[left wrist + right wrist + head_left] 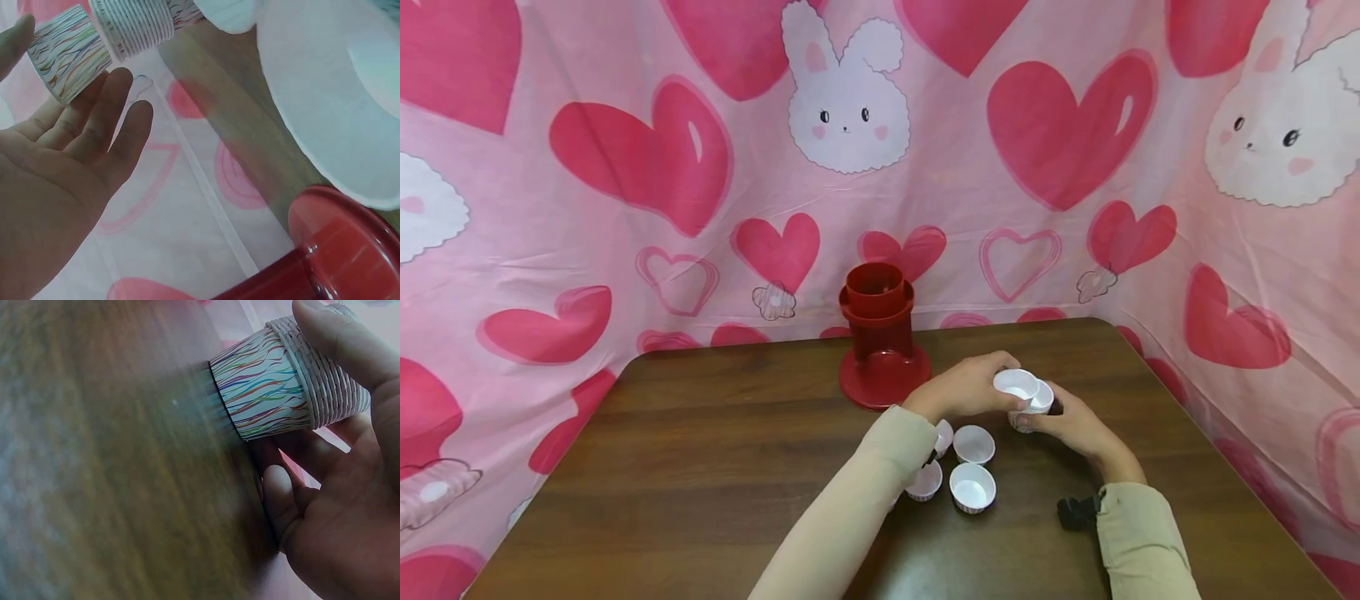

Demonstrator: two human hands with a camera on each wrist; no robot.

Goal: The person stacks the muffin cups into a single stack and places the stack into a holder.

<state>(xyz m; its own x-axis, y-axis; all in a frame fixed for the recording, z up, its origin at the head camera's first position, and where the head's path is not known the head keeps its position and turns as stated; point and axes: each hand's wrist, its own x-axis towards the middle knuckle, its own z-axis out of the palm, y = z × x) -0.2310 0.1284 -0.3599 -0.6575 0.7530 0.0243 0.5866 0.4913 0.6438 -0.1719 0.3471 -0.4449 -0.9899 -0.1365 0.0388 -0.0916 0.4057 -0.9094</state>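
In the head view my left hand [973,387] holds a white paper baking cup [1015,382] by its side, just over a stack of nested baking cups [1043,395]. My right hand [1081,427] grips that stack, thumb on the near side. Seen from the right wrist, the stack [262,384] has coloured wavy lines on its lowest cup and several rims packed together. The left wrist view shows the held cup [72,53] between thumb and fingers, its open end toward the stacked rims [140,28].
Single cups stand nearer me, among them one white cup [973,488], another [974,444] and a pinkish one [925,482]; my left forearm partly covers this group. A red cylindrical stand [883,379] with a round base is at the back of the wooden table [700,467]. Pink heart-patterned cloth [737,183] hangs behind.
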